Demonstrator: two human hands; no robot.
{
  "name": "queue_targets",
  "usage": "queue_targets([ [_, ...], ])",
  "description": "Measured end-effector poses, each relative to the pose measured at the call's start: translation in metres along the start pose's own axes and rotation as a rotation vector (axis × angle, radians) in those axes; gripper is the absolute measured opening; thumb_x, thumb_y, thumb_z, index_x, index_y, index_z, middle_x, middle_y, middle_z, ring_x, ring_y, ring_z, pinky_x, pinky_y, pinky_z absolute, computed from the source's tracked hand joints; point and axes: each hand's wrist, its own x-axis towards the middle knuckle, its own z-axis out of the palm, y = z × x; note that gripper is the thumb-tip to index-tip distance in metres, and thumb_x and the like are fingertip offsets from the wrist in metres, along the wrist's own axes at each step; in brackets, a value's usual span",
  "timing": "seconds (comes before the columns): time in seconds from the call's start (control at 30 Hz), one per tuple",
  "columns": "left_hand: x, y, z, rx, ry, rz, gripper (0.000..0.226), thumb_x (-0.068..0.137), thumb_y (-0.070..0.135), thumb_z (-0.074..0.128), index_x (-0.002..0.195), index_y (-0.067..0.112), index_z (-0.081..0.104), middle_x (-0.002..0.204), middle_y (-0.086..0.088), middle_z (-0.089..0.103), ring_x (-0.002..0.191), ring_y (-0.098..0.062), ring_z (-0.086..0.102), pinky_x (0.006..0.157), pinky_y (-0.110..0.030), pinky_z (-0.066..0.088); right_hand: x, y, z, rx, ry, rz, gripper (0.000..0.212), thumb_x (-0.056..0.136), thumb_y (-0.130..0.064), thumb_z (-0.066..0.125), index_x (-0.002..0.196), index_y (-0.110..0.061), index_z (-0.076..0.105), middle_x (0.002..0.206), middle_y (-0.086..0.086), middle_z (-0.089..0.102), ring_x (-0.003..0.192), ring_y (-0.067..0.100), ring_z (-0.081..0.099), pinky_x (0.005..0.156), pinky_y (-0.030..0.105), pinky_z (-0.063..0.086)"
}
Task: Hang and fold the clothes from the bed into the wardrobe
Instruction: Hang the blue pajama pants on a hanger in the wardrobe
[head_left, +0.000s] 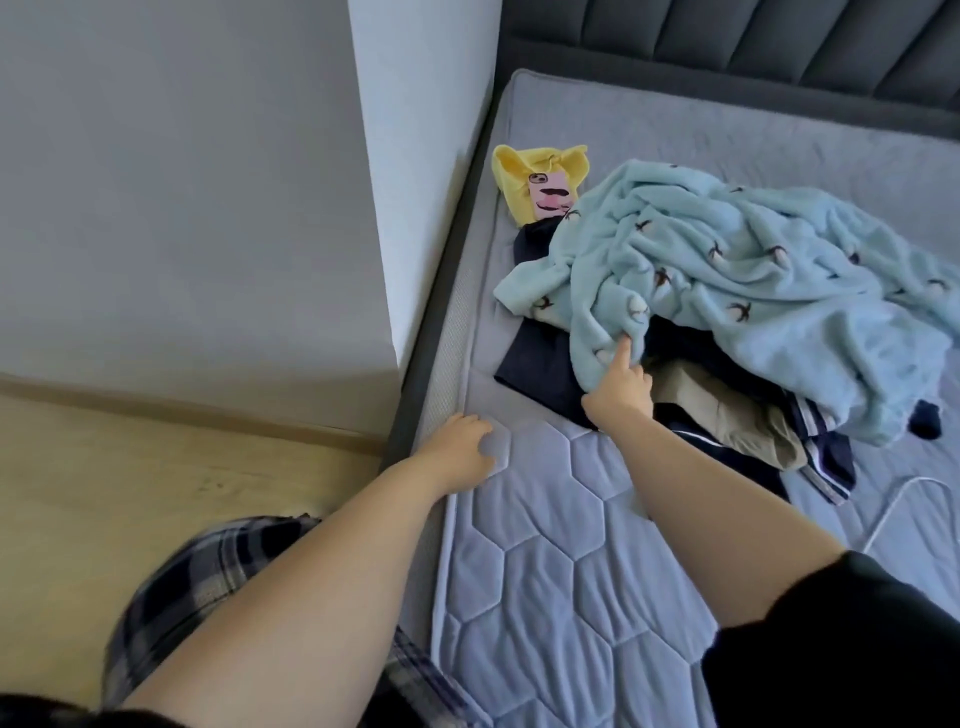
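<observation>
fingers of the right hand reach into the near edge of the light blue fleece blanket, the index finger pushed up into the fabric; whether the rest are curled round a fold i cannot tell, since the cloth hides them. the left hand rests on the corner of the mattress with its fingers loosely bent, holding nothing, and looks to be propping the person as they lean over the bed.

the clothes are all on the bed in one heap: a dark navy garment lies flat under the blanket, a tan garment and a navy piece with striped trim lie bunched beside it, a dark sock sits at the blanket's far edge, and a yellow cloth with a pink phone on it lies nearer the headboard. a white hanger lies on the mattress close to the heap, bare.

by this showing the task has barely begun: nothing is folded or on the hanger, and the wardrobe is out of view. the blanket likely has to come off the pile first.
</observation>
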Motion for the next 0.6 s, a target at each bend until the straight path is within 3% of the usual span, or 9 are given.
queue_targets([
  [0.07,0.002,0.003,-0.006,-0.238,0.082,-0.042,0.042,0.095,0.017,0.048,0.137,0.012,0.047,0.141,-0.008,0.045,0.131,-0.023,0.041,0.103,-0.031,0.037,-0.003,-0.013,-0.004,0.03,-0.03,-0.055,0.069,0.08,-0.01,0.058,0.142,-0.018,0.028,0.119,0.015,0.053,0.11,0.032,0.051,0.08,0.033,0.042],
  [0.13,0.004,0.005,-0.015,-0.511,0.203,-0.116,0.024,0.095,0.015,0.049,0.115,0.013,0.062,0.113,-0.01,0.059,0.108,-0.019,0.053,0.085,-0.027,0.043,-0.02,-0.037,-0.009,-0.127,-0.172,-0.286,0.027,0.084,-0.009,0.054,0.111,-0.012,0.057,0.096,0.006,0.056,0.095,0.025,0.055,0.069,0.026,0.036],
  [0.17,0.004,0.005,-0.021,-0.667,0.269,-0.172,0.021,0.094,0.015,0.05,0.108,0.013,0.066,0.106,-0.011,0.062,0.1,-0.018,0.055,0.083,-0.028,0.044,-0.03,-0.048,-0.011,-0.169,-0.285,-0.4,0.011,0.084,-0.009,0.055,0.093,-0.013,0.06,0.085,0.002,0.055,0.087,0.021,0.056,0.062,0.024,0.035],
  [0.23,0.005,0.002,-0.034,-0.982,0.361,-0.294,0.018,0.092,0.016,0.052,0.101,0.01,0.068,0.108,-0.015,0.066,0.097,-0.022,0.059,0.087,-0.033,0.046,-0.058,-0.066,-0.017,-0.009,-0.632,-0.447,0.007,0.075,-0.015,0.064,0.07,-0.016,0.06,0.061,-0.005,0.06,0.063,0.018,0.058,0.045,0.019,0.037],
  [0.3,0.0,-0.001,-0.045,-1.182,0.368,-0.411,0.024,0.094,0.027,0.053,0.097,0.008,0.067,0.1,-0.013,0.068,0.092,-0.024,0.062,0.083,-0.034,0.05,-0.073,-0.075,-0.02,-0.044,-0.872,-0.509,0.016,0.073,-0.039,0.066,0.073,-0.023,0.066,0.062,-0.012,0.067,0.059,0.008,0.062,0.047,0.015,0.042],
  [0.37,-0.007,-0.004,-0.047,-1.287,0.312,-0.438,0.034,0.095,0.038,0.051,0.088,0.009,0.068,0.082,-0.007,0.07,0.077,-0.023,0.064,0.069,-0.029,0.05,-0.075,-0.073,-0.018,-0.099,-0.706,-0.621,0.033,0.08,-0.056,0.055,0.076,-0.025,0.065,0.068,-0.011,0.064,0.064,0.005,0.058,0.057,0.015,0.042],
  [0.47,-0.019,0.002,-0.04,-1.23,0.181,-0.371,0.013,0.091,0.015,0.057,0.082,0.012,0.067,0.069,-0.009,0.069,0.068,-0.024,0.062,0.068,-0.03,0.049,-0.055,-0.063,-0.021,0.074,-0.067,-0.575,0.024,0.092,-0.021,0.051,0.107,-0.009,0.065,0.102,0.009,0.062,0.095,0.023,0.055,0.083,0.035,0.043],
  [0.53,-0.021,0.006,-0.038,-1.132,0.204,-0.332,0.019,0.088,-0.002,0.052,0.093,0.008,0.067,0.085,-0.016,0.066,0.081,-0.027,0.059,0.08,-0.035,0.047,-0.033,-0.044,-0.027,-0.256,0.205,-0.514,0.054,0.084,-0.011,0.051,0.137,-0.015,0.042,0.141,0.015,0.037,0.129,0.035,0.034,0.105,0.043,0.028],
  [0.6,-0.023,0.009,-0.042,-1.033,0.302,-0.341,0.024,0.086,-0.006,0.047,0.098,0.008,0.063,0.09,-0.017,0.06,0.084,-0.028,0.056,0.08,-0.035,0.046,-0.015,-0.019,-0.034,-0.561,0.191,-0.363,0.076,0.08,-0.017,0.058,0.146,-0.027,0.022,0.156,0.013,0.002,0.143,0.036,0.003,0.113,0.054,0.006],
])
